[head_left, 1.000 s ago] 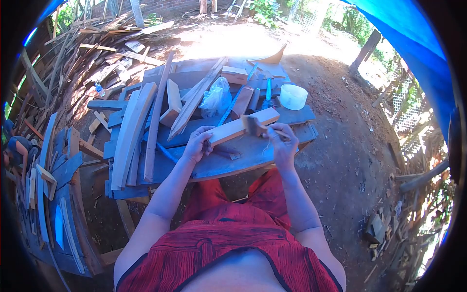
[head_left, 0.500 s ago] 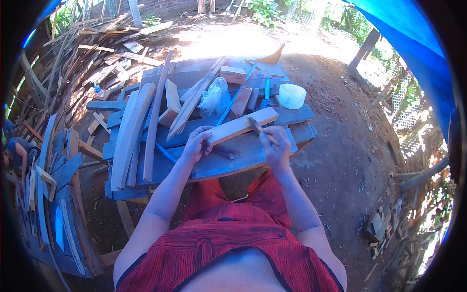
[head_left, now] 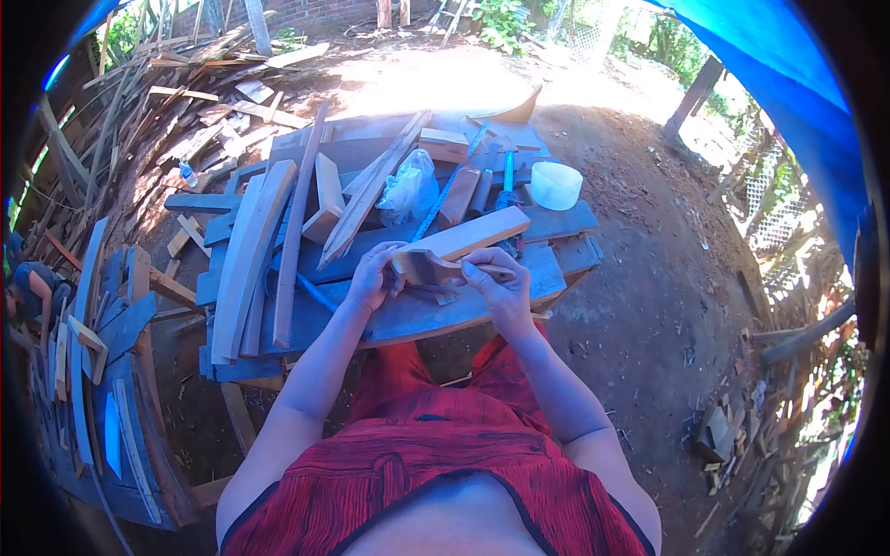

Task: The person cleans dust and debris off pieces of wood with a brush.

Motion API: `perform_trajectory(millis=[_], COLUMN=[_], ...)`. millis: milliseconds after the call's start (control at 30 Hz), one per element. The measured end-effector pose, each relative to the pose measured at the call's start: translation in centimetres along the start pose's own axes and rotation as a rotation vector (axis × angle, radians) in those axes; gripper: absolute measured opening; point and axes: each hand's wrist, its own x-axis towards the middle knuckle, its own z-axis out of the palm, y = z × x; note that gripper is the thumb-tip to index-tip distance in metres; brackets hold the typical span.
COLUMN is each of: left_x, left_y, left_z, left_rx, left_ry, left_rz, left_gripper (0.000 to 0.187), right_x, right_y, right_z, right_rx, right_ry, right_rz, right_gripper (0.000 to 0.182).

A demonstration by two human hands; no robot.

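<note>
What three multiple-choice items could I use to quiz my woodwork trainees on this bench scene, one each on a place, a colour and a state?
1. Where does the white tub stand?
A. at the bench's far right, beyond the hands
B. on the ground by the plank pile
C. in the person's lap

2. What colour is the garment the person wears?
A. green
B. red
C. white

3. How is the light wooden block held?
A. lying free, no hand on it
C. lifted high above the bench
B. the left hand steadies its near end while the right hand holds a brush against it

Answers: 1 A, the tub sits on the boards at the bench's far right edge. 2 B, the cloth at the bottom of the view is red. 3 B, the left grip is at the block's end and the brush head lies at that end.
</note>
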Motion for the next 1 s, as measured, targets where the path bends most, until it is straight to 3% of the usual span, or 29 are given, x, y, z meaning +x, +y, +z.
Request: perform_trajectory(millis=[100,700,867,1000], left_x=[0.0,-0.5,-0.5,-0.6], left_y=[0.1,0.6,0.7,0.8], left_z=[-0.2,0.5,0.6,0.8], left_rx=[0.024,0.078,0.058,0.05], left_ry=[-0.024,0.045,0.054,0.048], left_rz=[-0.008,-0.041,-0.047,-0.043], left_gripper=[0.034,0.028,0.027,0.027], right_x=[0.6,3.4,3.9,3.7], right_y=[0.4,1.4,1.7,1.1], right_z=[-0.3,-7.7,-8.6,-7.6], right_rx=[0.098,-0.199,-0.553,-0.704], right_ry=[-0.002,0.345,0.416,0.384], right_rz=[0.03,-0.159,-0.388,-0.458], right_gripper=[0.008,0.005,0.005,0.009])
